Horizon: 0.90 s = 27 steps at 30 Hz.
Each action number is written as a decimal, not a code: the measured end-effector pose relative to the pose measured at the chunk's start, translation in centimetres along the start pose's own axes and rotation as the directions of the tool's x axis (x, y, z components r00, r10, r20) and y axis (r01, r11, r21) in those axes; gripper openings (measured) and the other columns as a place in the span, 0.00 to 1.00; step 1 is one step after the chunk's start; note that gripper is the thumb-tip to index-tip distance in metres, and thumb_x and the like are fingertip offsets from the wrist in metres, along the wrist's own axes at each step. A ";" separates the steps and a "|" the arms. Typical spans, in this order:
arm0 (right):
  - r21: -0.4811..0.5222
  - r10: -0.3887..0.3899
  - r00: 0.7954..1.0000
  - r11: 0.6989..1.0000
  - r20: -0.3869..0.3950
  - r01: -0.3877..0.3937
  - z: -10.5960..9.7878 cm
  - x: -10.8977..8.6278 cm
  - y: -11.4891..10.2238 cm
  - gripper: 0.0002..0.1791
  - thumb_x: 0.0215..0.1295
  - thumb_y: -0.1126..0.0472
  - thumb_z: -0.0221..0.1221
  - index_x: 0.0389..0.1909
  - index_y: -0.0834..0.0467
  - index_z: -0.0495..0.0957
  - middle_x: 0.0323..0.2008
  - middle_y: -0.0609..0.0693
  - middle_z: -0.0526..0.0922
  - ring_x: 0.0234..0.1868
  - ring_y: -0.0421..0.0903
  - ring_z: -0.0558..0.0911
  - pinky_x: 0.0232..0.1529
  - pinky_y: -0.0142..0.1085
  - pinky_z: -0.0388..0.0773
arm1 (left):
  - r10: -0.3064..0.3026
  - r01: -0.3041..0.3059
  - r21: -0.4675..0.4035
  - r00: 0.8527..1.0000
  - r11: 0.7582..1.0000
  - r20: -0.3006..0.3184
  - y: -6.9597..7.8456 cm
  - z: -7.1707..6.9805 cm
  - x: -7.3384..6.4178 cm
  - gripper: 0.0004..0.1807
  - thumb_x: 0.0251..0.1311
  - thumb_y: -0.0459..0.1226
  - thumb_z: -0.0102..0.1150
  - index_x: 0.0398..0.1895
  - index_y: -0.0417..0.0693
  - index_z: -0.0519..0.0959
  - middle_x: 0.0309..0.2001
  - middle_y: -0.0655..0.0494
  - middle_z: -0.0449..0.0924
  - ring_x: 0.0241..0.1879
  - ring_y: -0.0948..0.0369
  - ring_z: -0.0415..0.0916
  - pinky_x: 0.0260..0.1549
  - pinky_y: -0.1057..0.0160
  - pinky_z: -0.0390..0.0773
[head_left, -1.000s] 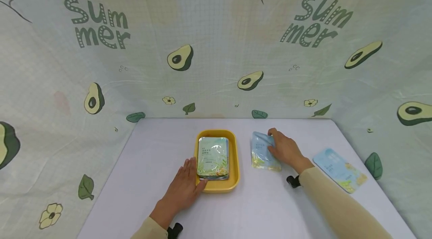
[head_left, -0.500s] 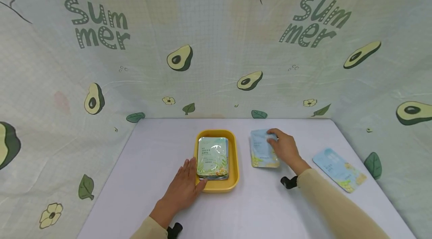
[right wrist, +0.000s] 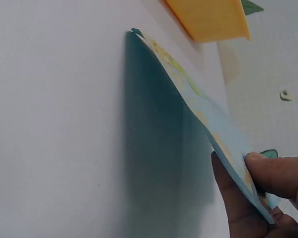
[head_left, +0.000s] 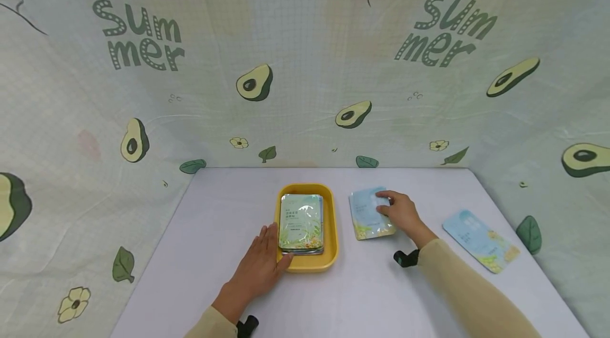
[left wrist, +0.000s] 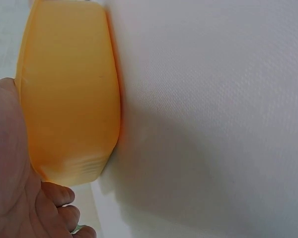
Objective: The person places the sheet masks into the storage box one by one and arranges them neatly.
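Observation:
My right hand (head_left: 402, 216) pinches a light blue face mask packet (head_left: 369, 216) by its right edge, thumb on one side and fingers on the other. In the right wrist view the packet (right wrist: 188, 99) slants, its held end raised off the table. Straight fingers of my left hand (head_left: 259, 264) lie along the left wall of a yellow tray (head_left: 330, 242), with the thumb at its near left corner. The left wrist view shows the palm (left wrist: 10, 163) against the tray's outer wall (left wrist: 72, 94). Inside the tray lies a stack of packets, a green one (head_left: 300, 221) on top.
Another light blue packet (head_left: 480, 241) lies flat and slanted on the right of the white table (head_left: 352, 295). A cloth printed with avocados (head_left: 305, 62) hangs behind and at both sides.
The blue packet in my right hand has shifted a little left and turned slightly, and that hand has moved with it. My left hand and the tray have stayed in place.

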State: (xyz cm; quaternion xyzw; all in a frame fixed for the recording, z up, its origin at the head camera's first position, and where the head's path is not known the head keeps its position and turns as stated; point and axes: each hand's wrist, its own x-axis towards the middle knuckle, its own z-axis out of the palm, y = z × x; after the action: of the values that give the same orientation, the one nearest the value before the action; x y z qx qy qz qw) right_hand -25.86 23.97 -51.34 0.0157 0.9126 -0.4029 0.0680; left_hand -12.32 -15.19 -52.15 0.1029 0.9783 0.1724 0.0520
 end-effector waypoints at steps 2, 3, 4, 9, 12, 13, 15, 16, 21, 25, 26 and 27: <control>0.035 0.025 1.000 0.999 -0.006 -0.024 0.1 -0.1 0.2 0.28 0.73 0.60 0.64 0.72 0.57 0.75 0.74 0.71 0.69 0.74 0.69 0.69 0.72 0.63 0.69 | 0.000 0.000 -0.004 1.000 1.000 -0.001 0.0 0.1 0.0 0.49 0.79 0.60 0.45 0.85 0.35 0.44 0.84 0.39 0.50 0.85 0.43 0.44 0.81 0.41 0.55; 0.057 0.032 0.999 0.998 -0.012 -0.032 0.2 -0.1 0.3 0.29 0.73 0.60 0.64 0.73 0.58 0.74 0.73 0.71 0.70 0.72 0.68 0.71 0.69 0.62 0.72 | -0.001 0.001 -0.003 1.000 1.000 0.000 0.0 0.1 0.0 0.49 0.79 0.60 0.45 0.85 0.35 0.44 0.84 0.39 0.50 0.85 0.43 0.44 0.81 0.41 0.55; 0.078 0.041 0.999 0.996 -0.022 -0.040 0.2 -0.1 0.4 0.29 0.73 0.60 0.64 0.73 0.57 0.74 0.71 0.70 0.71 0.68 0.67 0.73 0.66 0.58 0.75 | -0.001 0.001 -0.003 1.000 1.000 0.000 0.0 0.1 0.0 0.49 0.79 0.60 0.46 0.85 0.36 0.44 0.84 0.39 0.50 0.85 0.43 0.44 0.81 0.42 0.55; 0.180 0.056 0.995 0.983 -0.078 -0.041 0.3 -0.4 -0.2 0.28 0.73 0.62 0.64 0.73 0.59 0.74 0.53 0.62 0.75 0.49 0.54 0.72 0.42 0.39 0.75 | -0.001 0.001 -0.002 1.000 1.000 -0.004 -0.1 0.2 0.1 0.49 0.79 0.60 0.45 0.85 0.36 0.43 0.84 0.39 0.50 0.85 0.44 0.44 0.81 0.42 0.54; 0.221 0.063 0.993 0.974 -0.096 -0.041 0.1 -0.6 -0.9 0.28 0.74 0.62 0.63 0.73 0.59 0.74 0.52 0.59 0.74 0.50 0.52 0.69 0.42 0.37 0.72 | -0.003 0.003 -0.005 1.000 1.000 -0.003 -0.1 0.2 0.1 0.49 0.79 0.60 0.45 0.86 0.36 0.43 0.84 0.39 0.50 0.85 0.44 0.44 0.81 0.42 0.54; 0.228 0.067 0.993 0.973 -0.101 -0.042 0.0 -0.6 -1.1 0.28 0.74 0.62 0.63 0.73 0.59 0.74 0.55 0.59 0.74 0.52 0.52 0.69 0.44 0.38 0.71 | -0.004 0.004 -0.006 1.000 1.000 -0.002 -0.1 0.1 0.1 0.49 0.79 0.60 0.45 0.86 0.36 0.43 0.85 0.39 0.50 0.85 0.44 0.44 0.81 0.42 0.54; 0.249 0.074 0.992 0.967 -0.104 -0.046 -0.1 -0.6 -1.6 0.28 0.74 0.62 0.63 0.74 0.59 0.73 0.59 0.60 0.74 0.55 0.53 0.67 0.48 0.39 0.69 | -0.005 0.005 -0.003 1.000 1.000 0.001 0.0 0.1 0.1 0.49 0.79 0.60 0.45 0.86 0.36 0.43 0.85 0.39 0.49 0.85 0.44 0.43 0.81 0.42 0.54; 0.258 0.077 0.992 0.965 -0.104 -0.048 -0.2 -0.6 -1.9 0.28 0.74 0.61 0.63 0.74 0.58 0.73 0.61 0.60 0.73 0.56 0.53 0.67 0.49 0.40 0.69 | -0.003 0.003 -0.005 1.000 1.000 -0.002 0.0 0.0 0.1 0.49 0.79 0.60 0.45 0.85 0.36 0.43 0.84 0.39 0.50 0.85 0.43 0.44 0.81 0.42 0.54; 0.295 0.070 0.991 0.955 -0.113 -0.034 -0.3 -0.9 -3.8 0.28 0.75 0.60 0.63 0.73 0.57 0.74 0.55 0.59 0.73 0.52 0.52 0.70 0.44 0.35 0.73 | 0.000 0.000 0.000 1.000 1.000 0.000 0.0 -0.1 0.1 0.49 0.79 0.60 0.46 0.85 0.35 0.44 0.84 0.39 0.49 0.85 0.43 0.44 0.81 0.41 0.54; 0.342 0.036 0.992 0.940 -0.124 0.009 0.2 -1.3 -5.6 0.27 0.74 0.61 0.64 0.72 0.58 0.75 0.50 0.57 0.74 0.45 0.49 0.73 0.35 0.29 0.75 | 0.005 -0.005 0.000 1.000 1.000 0.004 0.0 -0.2 0.1 0.50 0.79 0.60 0.46 0.85 0.35 0.43 0.85 0.38 0.48 0.85 0.43 0.43 0.81 0.41 0.54; 0.352 0.030 0.992 0.936 -0.126 0.016 0.4 -1.3 -6.1 0.27 0.73 0.62 0.64 0.72 0.58 0.75 0.49 0.57 0.74 0.44 0.48 0.73 0.34 0.28 0.75 | 0.007 -0.007 -0.002 1.000 1.000 0.001 0.0 -0.2 0.1 0.50 0.79 0.60 0.46 0.85 0.35 0.43 0.84 0.37 0.48 0.85 0.43 0.43 0.81 0.41 0.54; 0.363 0.020 0.992 0.931 -0.124 0.027 0.6 -1.4 -6.6 0.27 0.73 0.62 0.64 0.72 0.58 0.76 0.48 0.57 0.74 0.43 0.48 0.74 0.34 0.27 0.76 | 0.007 -0.007 -0.001 1.000 1.000 0.001 0.0 -0.2 0.1 0.50 0.79 0.60 0.46 0.85 0.35 0.43 0.85 0.37 0.48 0.85 0.43 0.43 0.81 0.41 0.55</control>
State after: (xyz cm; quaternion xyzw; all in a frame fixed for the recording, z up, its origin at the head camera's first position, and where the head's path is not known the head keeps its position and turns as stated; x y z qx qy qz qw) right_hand -24.97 19.14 -46.76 0.0518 0.8245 -0.5634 0.0056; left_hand -12.43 -15.22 -52.01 0.1065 0.9777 0.1733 0.0517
